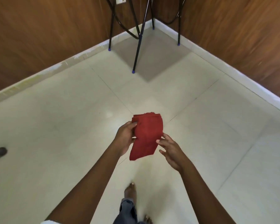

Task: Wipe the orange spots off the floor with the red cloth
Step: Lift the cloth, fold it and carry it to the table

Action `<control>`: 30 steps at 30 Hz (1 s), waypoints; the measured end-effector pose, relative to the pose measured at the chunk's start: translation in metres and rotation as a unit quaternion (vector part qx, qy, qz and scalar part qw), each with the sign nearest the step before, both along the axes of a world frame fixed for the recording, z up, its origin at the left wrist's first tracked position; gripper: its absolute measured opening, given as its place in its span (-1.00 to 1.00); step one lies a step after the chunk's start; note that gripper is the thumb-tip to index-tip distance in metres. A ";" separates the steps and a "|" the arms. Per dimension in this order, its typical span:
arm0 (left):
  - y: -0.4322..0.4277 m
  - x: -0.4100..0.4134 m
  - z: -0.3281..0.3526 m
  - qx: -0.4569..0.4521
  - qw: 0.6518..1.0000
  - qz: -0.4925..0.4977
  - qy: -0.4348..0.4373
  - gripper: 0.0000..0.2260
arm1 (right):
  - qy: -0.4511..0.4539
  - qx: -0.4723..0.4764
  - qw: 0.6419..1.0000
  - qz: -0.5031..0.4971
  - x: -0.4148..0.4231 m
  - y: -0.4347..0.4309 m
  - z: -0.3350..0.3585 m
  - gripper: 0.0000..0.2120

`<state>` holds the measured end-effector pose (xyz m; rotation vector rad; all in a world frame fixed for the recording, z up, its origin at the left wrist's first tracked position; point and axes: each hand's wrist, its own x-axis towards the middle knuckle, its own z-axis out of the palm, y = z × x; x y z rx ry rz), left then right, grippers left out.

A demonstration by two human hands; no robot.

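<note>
A folded red cloth [145, 136] hangs in the air above the white tiled floor [55, 126], in the middle of the view. My left hand [125, 136] grips its upper left edge, thumb on top. My right hand [169, 149] touches the cloth's right edge with thumb and fingertips, the other fingers spread. No orange spots show on the floor in this view.
A black metal-legged table or stand [137, 50] with blue feet sits in the far corner between wood-panelled walls [31, 38]. A dark foot of some object [0, 151] lies at the left edge. My bare feet [130, 190] stand on the tiles below.
</note>
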<state>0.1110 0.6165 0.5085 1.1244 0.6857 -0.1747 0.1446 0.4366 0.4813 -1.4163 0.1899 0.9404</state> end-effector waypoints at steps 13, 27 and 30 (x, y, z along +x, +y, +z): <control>0.032 -0.028 0.198 0.036 0.997 0.000 -0.064 -0.80 | -0.016 0.052 0.998 0.040 -0.010 0.021 0.205 -0.77; 0.206 0.092 0.284 -0.165 0.977 0.062 -0.120 -0.90 | 0.002 0.245 0.967 -0.074 0.102 0.179 0.272 -0.28; 0.234 0.125 0.293 -0.151 0.984 0.040 -0.090 -0.89 | 0.004 0.234 0.960 -0.151 0.140 0.199 0.275 -0.56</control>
